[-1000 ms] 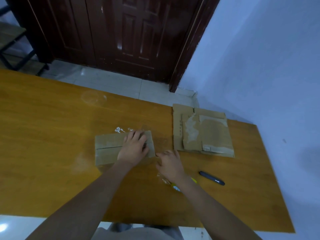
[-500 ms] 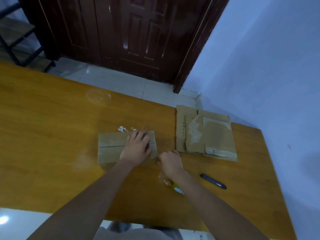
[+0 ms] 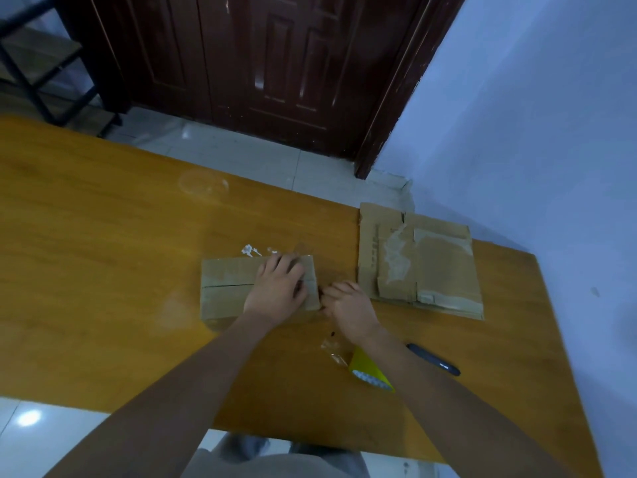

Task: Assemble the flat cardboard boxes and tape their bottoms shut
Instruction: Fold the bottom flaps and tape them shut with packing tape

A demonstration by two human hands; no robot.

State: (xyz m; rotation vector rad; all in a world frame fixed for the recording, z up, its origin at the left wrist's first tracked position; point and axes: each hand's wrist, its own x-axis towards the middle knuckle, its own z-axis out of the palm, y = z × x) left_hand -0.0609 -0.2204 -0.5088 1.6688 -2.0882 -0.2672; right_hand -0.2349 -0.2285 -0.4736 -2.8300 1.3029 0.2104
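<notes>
A small brown cardboard box [image 3: 227,288] lies on the wooden table [image 3: 103,270], with a seam running across its top. My left hand [image 3: 277,291] rests flat on the box's right half, fingers spread, pressing down. My right hand [image 3: 350,310] is against the box's right side with its fingers curled at the edge; what they pinch is hidden. A strip of clear tape [image 3: 303,248] sticks out past the box's far edge. A yellow tape dispenser [image 3: 367,372] lies partly under my right forearm.
A stack of flattened cardboard [image 3: 418,263] with old tape residue lies at the right, near the table's far edge. A dark pen-like tool [image 3: 432,363] lies right of my right forearm. White scraps [image 3: 250,250] lie behind the box. A dark door and a wall stand beyond the table.
My right hand has edged slightly up along the box's right side. My left hand stays pressed on the box. The view has shifted a little.
</notes>
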